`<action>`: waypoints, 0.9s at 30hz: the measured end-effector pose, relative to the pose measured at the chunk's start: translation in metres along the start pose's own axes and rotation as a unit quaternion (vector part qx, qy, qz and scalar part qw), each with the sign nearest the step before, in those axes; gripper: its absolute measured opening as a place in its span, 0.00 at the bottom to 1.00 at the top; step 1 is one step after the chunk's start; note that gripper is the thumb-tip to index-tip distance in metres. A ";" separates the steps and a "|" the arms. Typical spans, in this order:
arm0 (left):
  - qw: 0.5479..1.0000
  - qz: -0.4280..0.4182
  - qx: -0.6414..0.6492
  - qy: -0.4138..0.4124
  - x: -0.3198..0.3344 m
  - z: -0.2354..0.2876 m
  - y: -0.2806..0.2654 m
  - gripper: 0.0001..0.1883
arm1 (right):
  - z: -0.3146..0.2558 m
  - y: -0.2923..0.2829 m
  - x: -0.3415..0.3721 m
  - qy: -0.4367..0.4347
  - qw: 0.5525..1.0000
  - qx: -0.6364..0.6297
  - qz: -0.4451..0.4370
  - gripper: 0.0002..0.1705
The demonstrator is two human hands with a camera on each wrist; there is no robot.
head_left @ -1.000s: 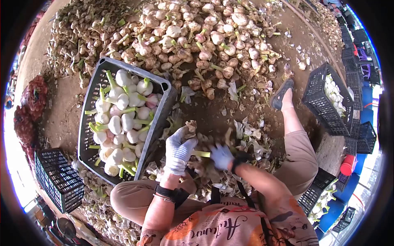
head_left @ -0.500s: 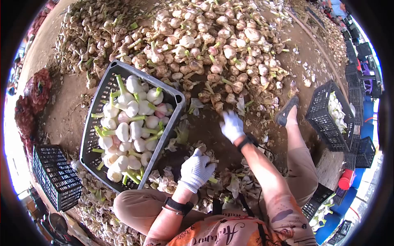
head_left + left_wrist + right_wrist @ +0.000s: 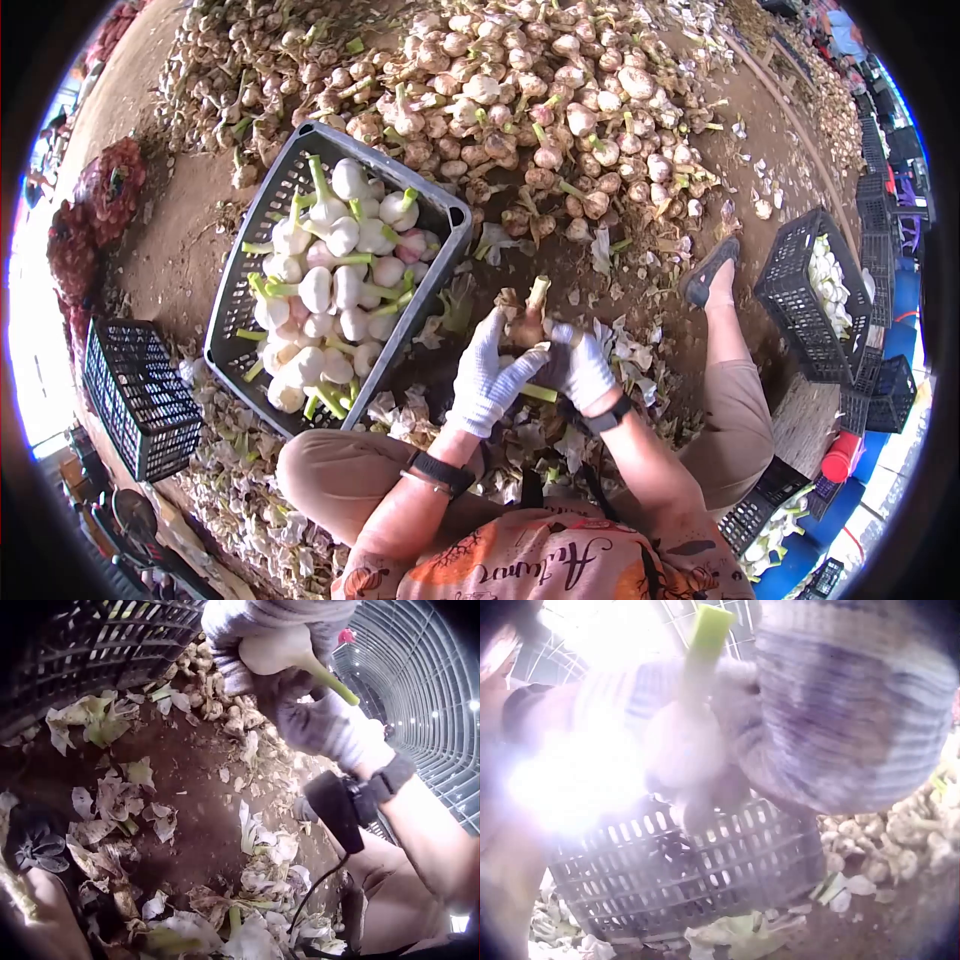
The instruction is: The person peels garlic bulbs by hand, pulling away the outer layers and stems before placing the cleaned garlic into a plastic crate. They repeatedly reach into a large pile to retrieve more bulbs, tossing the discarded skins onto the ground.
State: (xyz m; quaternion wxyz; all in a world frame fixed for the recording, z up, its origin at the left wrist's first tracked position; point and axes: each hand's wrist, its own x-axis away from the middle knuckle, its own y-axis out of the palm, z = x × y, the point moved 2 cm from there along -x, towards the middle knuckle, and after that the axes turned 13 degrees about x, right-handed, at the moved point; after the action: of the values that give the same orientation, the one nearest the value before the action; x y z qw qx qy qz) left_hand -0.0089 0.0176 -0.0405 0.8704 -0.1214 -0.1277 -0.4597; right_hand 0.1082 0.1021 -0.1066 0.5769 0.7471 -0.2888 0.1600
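My left hand (image 3: 485, 380), in a white knit glove, grips a clean white garlic bulb (image 3: 277, 649); its trimmed green stem (image 3: 538, 393) sticks out below the thumb in the head view. My gloved right hand (image 3: 583, 368) is close beside it and holds a brown, unpeeled garlic bulb (image 3: 524, 326), stem upward, between the two hands. Parts of both bulbs are hidden by fingers. In the right wrist view glare washes out much of the left glove, while the right glove (image 3: 855, 712) fills the upper right.
A grey crate (image 3: 455, 250) of clean garlic stands left of my hands. Ahead lies a large heap of unpeeled garlic (image 3: 530, 110). Loose skins (image 3: 625, 360) litter the ground around my legs. A black crate (image 3: 145, 400) is at far left, another crate (image 3: 800, 290) at right.
My right hand went forward to the edge of the heap and came back to the left hand with a brown garlic bulb. The left hand keeps the green-stemmed bulb.
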 end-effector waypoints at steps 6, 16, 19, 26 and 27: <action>0.998 -0.054 0.011 -0.003 0.006 0.003 0.006 0.39 | -0.029 0.033 0.045 -0.271 0.776 0.531 0.206 0.08; 0.982 -0.089 -0.114 0.124 0.019 0.021 0.008 0.37 | -0.019 0.039 0.063 -0.166 0.864 0.402 0.256 0.13; 0.949 -0.151 0.269 -0.060 0.008 0.016 -0.003 0.34 | -0.022 0.039 0.071 -0.207 0.845 0.446 0.209 0.17; 0.917 -0.178 0.351 -0.065 0.010 0.027 0.001 0.38 | -0.046 0.051 0.087 -0.144 0.855 0.477 0.146 0.15; 0.945 -0.171 0.277 -0.029 0.010 0.024 0.002 0.39 | -0.042 0.053 0.084 -0.156 0.900 0.383 0.137 0.16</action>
State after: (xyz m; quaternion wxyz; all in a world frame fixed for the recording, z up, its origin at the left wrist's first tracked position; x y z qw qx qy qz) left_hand -0.0047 0.0186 -0.0145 0.7741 0.1344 -0.2942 -0.5443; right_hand 0.1451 0.1121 -0.0055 0.1658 0.8788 -0.3910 0.2176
